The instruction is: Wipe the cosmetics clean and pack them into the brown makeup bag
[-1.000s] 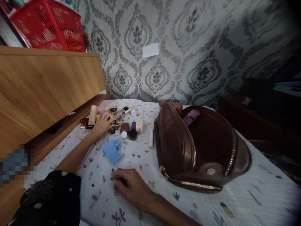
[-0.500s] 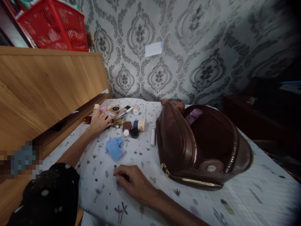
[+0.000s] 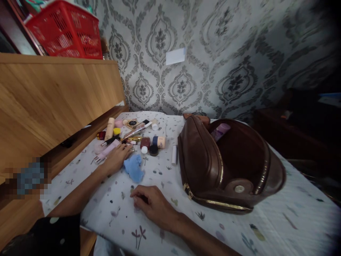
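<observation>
My left hand lies palm down on the near side of a group of cosmetics, fingers stretched out over small items that they partly hide. Beside it, on the left, is a pale pink tube. A crumpled blue cloth lies just right of its fingertips. My right hand rests on the table, fingers loosely bent, thumb apart from the index finger, nothing visible in it. Right of it stands a brown bag, unzipped, with a purple tube inside. A white lip-balm-like stick lies beside the bag.
Behind the left hand are a beige tube, a gold compact, a dark red bottle, a blue-and-beige jar and a black lid. A wooden cabinet with a red basket borders the left.
My left hand has moved nearer and to the right, uncovering the pink tube and a yellow cap. The blue cloth has shifted slightly right. My right hand stays put.
</observation>
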{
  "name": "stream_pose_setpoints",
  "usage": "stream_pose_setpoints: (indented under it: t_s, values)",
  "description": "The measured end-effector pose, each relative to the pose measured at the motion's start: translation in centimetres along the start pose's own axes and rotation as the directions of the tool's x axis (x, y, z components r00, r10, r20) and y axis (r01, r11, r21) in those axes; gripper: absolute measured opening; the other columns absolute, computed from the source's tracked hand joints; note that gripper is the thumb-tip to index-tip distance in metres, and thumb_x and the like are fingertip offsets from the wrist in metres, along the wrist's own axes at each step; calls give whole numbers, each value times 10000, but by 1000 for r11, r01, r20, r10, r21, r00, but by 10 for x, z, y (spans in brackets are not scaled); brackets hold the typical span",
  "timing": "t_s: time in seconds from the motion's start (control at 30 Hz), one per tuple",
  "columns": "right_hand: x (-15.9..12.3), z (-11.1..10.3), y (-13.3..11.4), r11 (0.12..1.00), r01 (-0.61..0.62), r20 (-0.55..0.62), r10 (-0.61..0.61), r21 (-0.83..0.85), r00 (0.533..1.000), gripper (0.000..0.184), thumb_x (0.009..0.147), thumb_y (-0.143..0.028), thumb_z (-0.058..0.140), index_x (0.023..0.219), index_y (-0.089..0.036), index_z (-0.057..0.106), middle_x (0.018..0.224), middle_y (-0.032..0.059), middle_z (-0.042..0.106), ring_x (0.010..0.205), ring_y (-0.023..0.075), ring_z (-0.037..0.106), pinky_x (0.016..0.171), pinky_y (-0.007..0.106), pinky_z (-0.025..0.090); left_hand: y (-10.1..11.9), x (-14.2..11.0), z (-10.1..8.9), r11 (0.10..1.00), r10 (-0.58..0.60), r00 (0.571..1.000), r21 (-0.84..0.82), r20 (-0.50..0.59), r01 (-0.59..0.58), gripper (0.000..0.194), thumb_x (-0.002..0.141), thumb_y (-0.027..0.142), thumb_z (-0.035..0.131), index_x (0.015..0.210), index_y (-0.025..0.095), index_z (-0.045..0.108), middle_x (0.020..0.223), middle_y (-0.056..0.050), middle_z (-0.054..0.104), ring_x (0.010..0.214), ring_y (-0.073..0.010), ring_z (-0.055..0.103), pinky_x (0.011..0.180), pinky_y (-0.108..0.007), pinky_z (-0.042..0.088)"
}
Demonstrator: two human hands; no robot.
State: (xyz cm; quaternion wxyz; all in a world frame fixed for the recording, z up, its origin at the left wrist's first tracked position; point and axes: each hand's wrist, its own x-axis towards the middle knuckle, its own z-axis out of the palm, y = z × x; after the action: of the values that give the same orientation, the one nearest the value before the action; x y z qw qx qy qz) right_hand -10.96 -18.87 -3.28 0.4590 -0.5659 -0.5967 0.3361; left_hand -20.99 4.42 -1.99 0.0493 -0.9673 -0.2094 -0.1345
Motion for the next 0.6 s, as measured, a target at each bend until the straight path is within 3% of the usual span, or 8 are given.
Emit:
stream_pose_setpoints:
  t_s: [0.17, 0.27, 0.4, 0.5, 0.6]
  values:
    - [-1, 1, 2, 1000, 23, 0, -23, -5, 1000, 220, 830, -105, 545, 930, -139, 737, 679, -8, 625, 593, 111, 499, 612, 213, 386, 10, -15, -21, 987, -63, 996, -144, 67, 73, 334, 986, 360, 435, 1216, 228, 639, 1133, -87, 651, 1002, -253, 626, 839, -366, 505]
    - [0, 1, 4, 1000, 23, -5, -23, -7, 1000, 215, 832, -108, 546, 925, -144, 737, 679, -8, 629, 592, 111, 503, 613, 215, 386, 12, -20, -23, 976, -103, 988, -178, 116, 122, 327, 955, 388, 479, 1172, 215, 652, 1130, -92, 667, 1039, -274, 629, 901, -396, 498]
    - [1, 2, 5, 1000, 21, -21, -21, -2, 1000, 209, 836, -106, 545, 917, -141, 735, 687, 0, 647, 609, 118, 531, 613, 216, 395, 21, -19, -21, 958, -149, 981, -228, 121, 173, 403, 970, 405, 435, 1308, 234, 572, 1239, -88, 650, 1121, -287, 615, 923, -404, 494]
    - [1, 3, 5, 1000, 23, -52, -23, -16, 998, 209, 822, -94, 554, 924, -137, 732, 701, 3, 650, 620, 120, 546, 631, 220, 416, 33, -17, -26, 961, -166, 978, -203, 128, 190, 446, 1005, 399, 341, 1398, 265, 503, 1145, -81, 657, 1011, -263, 646, 827, -364, 514]
    - [1, 4, 7, 999, 40, -94, -42, -23, 995, 251, 825, -91, 549, 1007, -140, 714, 737, 5, 664, 644, 127, 581, 657, 226, 452, 40, -17, -34, 970, -69, 986, -220, 150, 102, 441, 1022, 379, 286, 1385, 280, 516, 1078, -71, 642, 912, -216, 640, 778, -314, 514]
